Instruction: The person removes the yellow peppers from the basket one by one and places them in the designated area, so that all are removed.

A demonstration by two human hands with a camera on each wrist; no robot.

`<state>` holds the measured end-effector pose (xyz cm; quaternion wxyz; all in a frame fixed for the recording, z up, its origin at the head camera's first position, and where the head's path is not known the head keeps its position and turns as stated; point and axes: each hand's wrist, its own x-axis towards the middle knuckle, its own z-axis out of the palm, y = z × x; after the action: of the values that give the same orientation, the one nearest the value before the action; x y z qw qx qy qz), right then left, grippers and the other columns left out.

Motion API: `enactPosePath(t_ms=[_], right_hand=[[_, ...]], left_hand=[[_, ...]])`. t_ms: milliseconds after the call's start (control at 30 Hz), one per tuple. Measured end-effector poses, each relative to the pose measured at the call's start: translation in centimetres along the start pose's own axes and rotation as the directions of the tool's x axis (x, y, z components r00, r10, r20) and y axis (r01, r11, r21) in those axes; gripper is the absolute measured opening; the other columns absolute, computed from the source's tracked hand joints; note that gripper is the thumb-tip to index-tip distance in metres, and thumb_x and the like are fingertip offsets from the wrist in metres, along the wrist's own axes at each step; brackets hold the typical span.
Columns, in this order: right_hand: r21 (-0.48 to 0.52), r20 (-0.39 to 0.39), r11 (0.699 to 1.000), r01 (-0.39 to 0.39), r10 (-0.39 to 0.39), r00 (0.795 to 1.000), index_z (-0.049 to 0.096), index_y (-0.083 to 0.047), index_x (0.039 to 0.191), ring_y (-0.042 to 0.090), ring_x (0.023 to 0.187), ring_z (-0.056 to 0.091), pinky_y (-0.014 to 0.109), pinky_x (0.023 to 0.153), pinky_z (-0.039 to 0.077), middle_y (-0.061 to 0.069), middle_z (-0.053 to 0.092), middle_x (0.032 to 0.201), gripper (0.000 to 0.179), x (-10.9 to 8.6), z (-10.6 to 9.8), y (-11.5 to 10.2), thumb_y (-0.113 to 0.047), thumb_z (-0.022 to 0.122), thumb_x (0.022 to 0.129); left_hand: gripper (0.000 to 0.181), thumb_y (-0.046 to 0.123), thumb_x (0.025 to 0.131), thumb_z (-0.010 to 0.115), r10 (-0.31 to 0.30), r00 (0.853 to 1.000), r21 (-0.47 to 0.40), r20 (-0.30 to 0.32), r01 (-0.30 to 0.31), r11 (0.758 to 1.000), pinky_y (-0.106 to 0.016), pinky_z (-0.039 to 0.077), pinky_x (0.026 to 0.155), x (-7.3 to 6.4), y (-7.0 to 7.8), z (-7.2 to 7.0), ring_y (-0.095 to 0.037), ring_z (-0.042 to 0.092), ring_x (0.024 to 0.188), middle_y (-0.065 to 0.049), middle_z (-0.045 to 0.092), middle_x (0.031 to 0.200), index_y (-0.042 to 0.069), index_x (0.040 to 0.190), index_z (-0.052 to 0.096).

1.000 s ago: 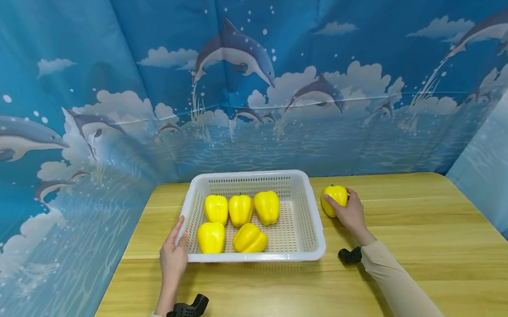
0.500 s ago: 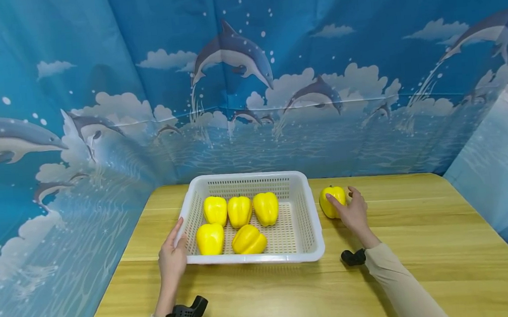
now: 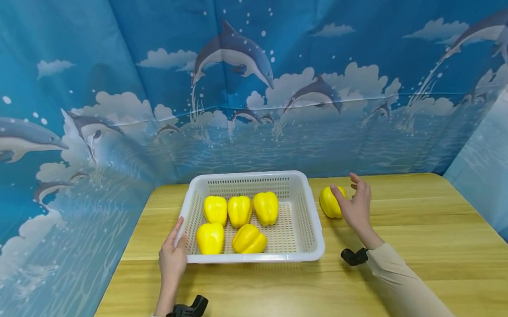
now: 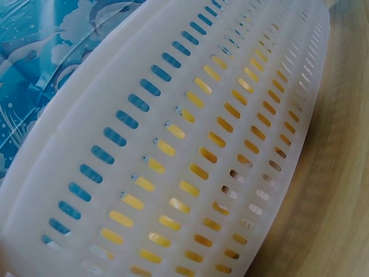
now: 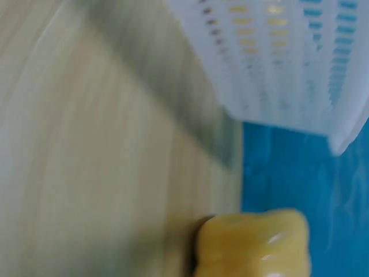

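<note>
A white perforated plastic basket point(image 3: 305, 214) stands on the wooden table. Inside it lie several yellow bell peppers point(image 3: 266, 208), one of them on its side at the front. My left hand point(image 3: 172, 258) grips the basket's left rim, thumb near the top edge; the left wrist view is filled by the slotted basket wall point(image 4: 173, 156). To the right of the basket, a single yellow bell pepper point(image 3: 330, 203) sits upright on the table. Just right of that pepper is my right hand point(image 3: 357, 210), fingers spread and holding nothing, its thumb overlapping the pepper in the head view.
The wooden table point(image 3: 426, 244) extends to the right and in front of the basket. A blue curtain with dolphins point(image 3: 239, 139) hangs directly behind and along both sides. Black wrist mounts point(image 3: 187, 310) sit on both forearms.
My right hand has let go of the pepper outside the basket, its fingers opening and lifting away up and right. The left hand and the basket have stayed put.
</note>
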<state>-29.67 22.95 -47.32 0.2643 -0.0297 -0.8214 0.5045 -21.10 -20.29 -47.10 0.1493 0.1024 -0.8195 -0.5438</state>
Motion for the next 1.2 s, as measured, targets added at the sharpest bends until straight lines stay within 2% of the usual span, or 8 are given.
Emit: enactPosePath(t_ms=[233, 433, 600, 700, 767, 833, 967, 1200], right_hand=[[0.098, -0.051, 0.98, 0.171, -0.167, 0.985, 0.05, 0.0, 0.129, 0.033, 0.105, 0.044, 0.043, 0.081, 0.033, 0.017, 0.045, 0.124, 0.045, -0.3, 0.2, -3.1, -0.022, 0.065, 0.092], [0.166, -0.025, 0.96, 0.224, -0.223, 0.974, 0.057, 0.0, 0.12, 0.032, 0.101, 0.05, 0.035, 0.08, 0.036, 0.014, 0.053, 0.118, 0.034, -0.8, 0.4, -5.5, -0.015, 0.065, 0.091], [0.223, -0.003, 0.934, 0.279, -0.285, 0.958, 0.061, 0.006, 0.11, 0.033, 0.091, 0.053, 0.039, 0.079, 0.035, 0.021, 0.06, 0.106, 0.023, -1.9, 0.0, -9.2, -0.002, 0.065, 0.088], [0.22, 0.032, 0.929, 0.297, -0.311, 0.95, 0.062, 0.008, 0.106, 0.029, 0.086, 0.054, 0.039, 0.078, 0.035, 0.025, 0.06, 0.102, 0.02, -2.5, -0.2, -11.5, 0.002, 0.065, 0.087], [0.196, 0.059, 0.932, 0.305, -0.321, 0.945, 0.062, 0.008, 0.103, 0.027, 0.086, 0.054, 0.038, 0.077, 0.036, 0.023, 0.061, 0.1, 0.017, -2.7, -0.1, -12.4, 0.002, 0.064, 0.087], [0.199, 0.086, 0.932, 0.304, -0.325, 0.942, 0.063, 0.007, 0.102, 0.027, 0.086, 0.055, 0.041, 0.077, 0.038, 0.021, 0.062, 0.099, 0.016, -2.6, 0.3, -12.4, 0.001, 0.065, 0.087], [0.209, 0.154, 0.936, 0.283, -0.317, 0.936, 0.064, 0.001, 0.101, 0.025, 0.086, 0.056, 0.046, 0.076, 0.039, 0.012, 0.064, 0.098, 0.016, -2.3, 1.4, -11.5, -0.007, 0.067, 0.088], [0.131, 0.351, 0.96, 0.248, -0.279, 0.894, 0.064, -0.008, 0.105, 0.02, 0.087, 0.06, 0.039, 0.076, 0.045, 0.005, 0.064, 0.1, 0.022, -2.0, 2.7, -11.9, -0.022, 0.069, 0.089]], left_hand=[[0.043, 0.015, 0.1, 0.046, 0.003, 1.0, -0.007, -0.005, -0.003, 1.0, -0.052, 0.03, 0.102, 0.0, 0.1, 0.1, -0.033, 0.039, 0.13, -0.01, 0.043, 0.144, 0.02, 0.142, 0.046], [0.043, 0.015, 0.1, 0.047, 0.005, 1.0, 0.004, -0.006, -0.005, 1.0, -0.05, 0.04, 0.092, 0.0, 0.1, 0.2, -0.034, 0.043, 0.127, -0.012, 0.044, 0.143, 0.02, 0.142, 0.047], [0.042, 0.015, 0.1, 0.047, 0.005, 1.0, 0.003, -0.004, -0.005, 1.0, -0.049, 0.041, 0.091, -0.1, 0.0, 0.3, -0.033, 0.043, 0.126, -0.012, 0.044, 0.143, 0.02, 0.142, 0.047], [0.042, 0.015, 0.1, 0.047, 0.005, 1.0, 0.0, -0.005, -0.005, 1.0, -0.051, 0.039, 0.094, -0.1, 0.0, 0.3, -0.034, 0.043, 0.126, -0.013, 0.044, 0.143, 0.019, 0.142, 0.047], [0.042, 0.015, 0.1, 0.047, 0.007, 1.0, 0.007, -0.008, -0.007, 1.0, -0.047, 0.043, 0.089, -0.1, -0.1, 0.3, -0.033, 0.044, 0.125, -0.012, 0.044, 0.142, 0.02, 0.142, 0.047], [0.042, 0.016, 0.1, 0.047, 0.013, 1.0, 0.014, -0.008, -0.013, 1.0, -0.04, 0.046, 0.077, -0.1, -0.1, 0.3, -0.033, 0.045, 0.124, -0.013, 0.045, 0.142, 0.02, 0.142, 0.047], [0.042, 0.016, 0.1, 0.048, 0.021, 1.0, 0.03, -0.008, -0.021, 0.999, -0.031, 0.039, 0.064, -0.1, 0.0, 0.3, -0.033, 0.046, 0.124, -0.013, 0.045, 0.142, 0.019, 0.142, 0.047], [0.043, 0.015, 0.1, 0.048, 0.007, 1.0, 0.018, -0.006, -0.007, 1.0, -0.043, 0.041, 0.084, 0.0, 0.0, 0.1, -0.032, 0.04, 0.129, -0.011, 0.043, 0.143, 0.02, 0.142, 0.047]])
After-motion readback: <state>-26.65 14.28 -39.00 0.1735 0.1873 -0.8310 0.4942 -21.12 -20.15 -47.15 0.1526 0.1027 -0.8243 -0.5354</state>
